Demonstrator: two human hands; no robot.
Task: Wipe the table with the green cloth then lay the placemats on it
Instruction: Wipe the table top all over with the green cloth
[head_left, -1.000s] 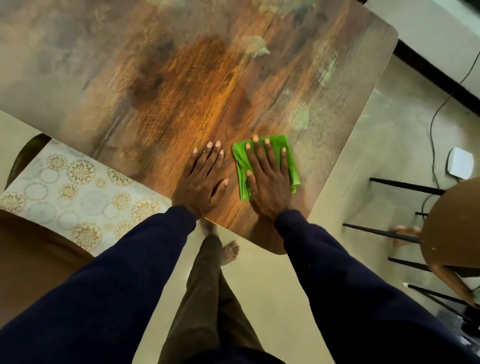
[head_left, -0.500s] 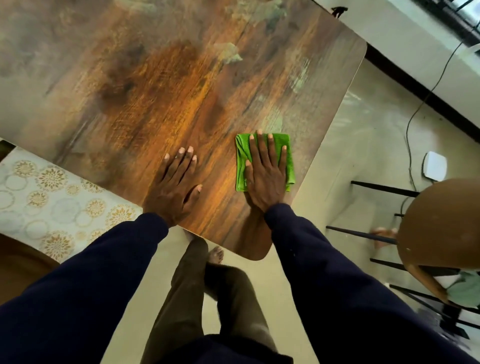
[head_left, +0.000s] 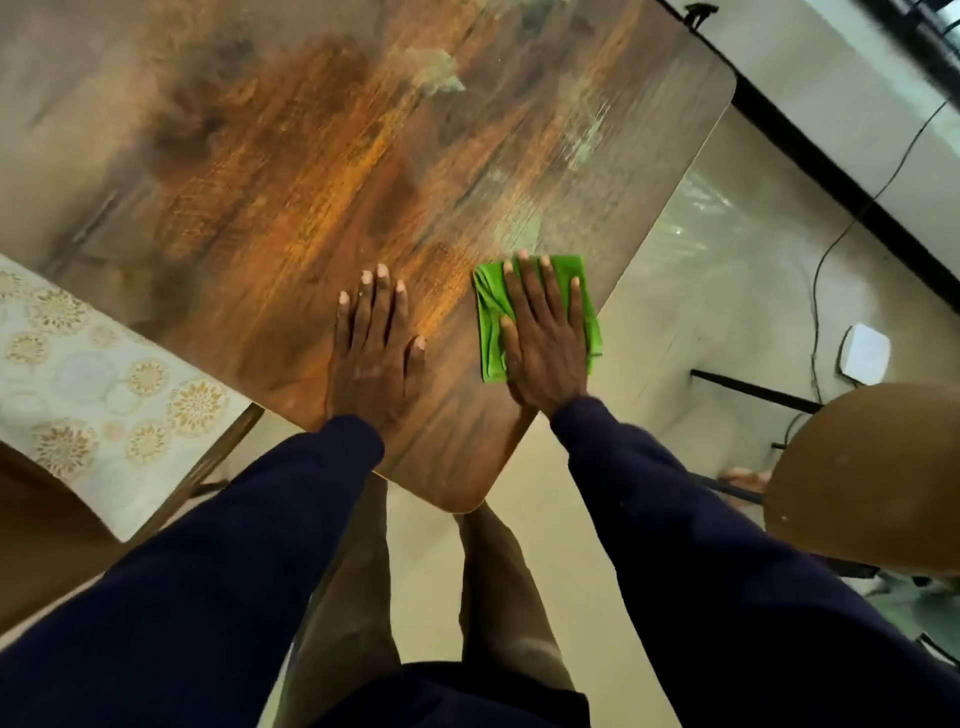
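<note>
A folded green cloth (head_left: 487, 317) lies on the brown wood-grain table (head_left: 291, 171), close to its right edge near the front corner. My right hand (head_left: 543, 343) presses flat on the cloth with straight fingers. Flat on the bare tabletop, a hand's width to the left of the cloth, rests my left hand (head_left: 375, 353). A white placemat (head_left: 98, 389) with gold and grey circle patterns lies at the left, below the table's edge, on what looks like a chair seat.
A round brown stool (head_left: 872, 478) with black legs stands on the floor at the right. A white adapter (head_left: 865, 353) and a black cable (head_left: 831, 239) lie on the pale floor beyond it. My legs stand at the table's front corner.
My right hand has slid the cloth to the right, toward the table's right edge. The left hand stays flat on the table. The view has shifted as I stepped along.
</note>
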